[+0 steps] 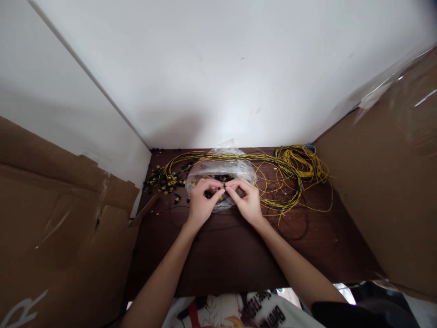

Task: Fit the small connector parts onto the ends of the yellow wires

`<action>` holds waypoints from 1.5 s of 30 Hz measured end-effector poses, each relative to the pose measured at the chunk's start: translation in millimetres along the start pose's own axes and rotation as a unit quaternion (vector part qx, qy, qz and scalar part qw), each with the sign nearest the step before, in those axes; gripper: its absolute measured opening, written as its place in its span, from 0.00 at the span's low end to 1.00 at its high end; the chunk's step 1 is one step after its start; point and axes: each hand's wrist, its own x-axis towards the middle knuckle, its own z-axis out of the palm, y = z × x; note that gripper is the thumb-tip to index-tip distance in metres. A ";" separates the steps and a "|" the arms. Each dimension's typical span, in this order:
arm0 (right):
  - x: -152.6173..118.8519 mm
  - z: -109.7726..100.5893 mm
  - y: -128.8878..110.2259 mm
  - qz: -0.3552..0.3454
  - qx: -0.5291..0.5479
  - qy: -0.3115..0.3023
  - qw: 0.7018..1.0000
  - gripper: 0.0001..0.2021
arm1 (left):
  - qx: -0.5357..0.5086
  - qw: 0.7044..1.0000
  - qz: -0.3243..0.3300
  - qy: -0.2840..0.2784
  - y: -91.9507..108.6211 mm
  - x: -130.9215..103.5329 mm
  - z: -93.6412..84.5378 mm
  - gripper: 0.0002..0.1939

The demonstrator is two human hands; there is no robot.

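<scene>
My left hand (205,198) and my right hand (245,197) meet over a clear plastic bag (201,169) on the table. Thumb and forefinger of each are pinched together on a small black piece (224,186), too small to name. Beneath them, the bag holds several black and yellow small parts, partly covered by my fingers. A bundle of thin yellow and black wires (262,158) runs across the bag behind my hands. At its left end lie several black-and-yellow connectors (167,181).
Coiled yellow wire (295,166) lies at the back right of the dark brown table (232,255). Cardboard (51,218) stands on the left and another cardboard panel (382,182) on the right. A white wall (218,82) closes off the back.
</scene>
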 end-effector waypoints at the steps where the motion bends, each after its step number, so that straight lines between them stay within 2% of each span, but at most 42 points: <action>1: 0.0 0.1 0.3 0.001 0.000 0.000 1.000 0.05 | -0.005 1.000 0.002 -0.001 0.1 0.0 0.1 0.03; 8: -1.0 1.2 2.9 0.016 0.004 0.004 1.000 0.05 | -0.054 0.999 0.002 -0.005 1.6 0.1 1.6 0.03; 20: -1.7 2.0 5.5 0.034 0.016 0.005 0.999 0.06 | -0.032 0.999 0.034 -0.005 2.7 1.7 -0.5 0.02; 28: -2.7 3.8 7.0 0.057 0.052 0.007 0.997 0.05 | -0.053 0.998 0.010 -0.024 -1.9 -0.7 -0.2 0.03; 34: -3.0 4.5 7.8 0.064 0.060 0.004 0.996 0.06 | -0.055 0.998 0.004 -0.015 0.9 -0.7 0.7 0.03; 37: -2.9 4.3 8.3 0.070 0.065 0.006 0.995 0.06 | -0.046 0.999 -0.003 -0.013 3.6 0.0 0.9 0.07; 45: -2.1 4.2 7.0 0.070 0.081 0.014 0.994 0.05 | -0.032 0.999 0.014 -0.023 0.7 -0.6 0.8 0.08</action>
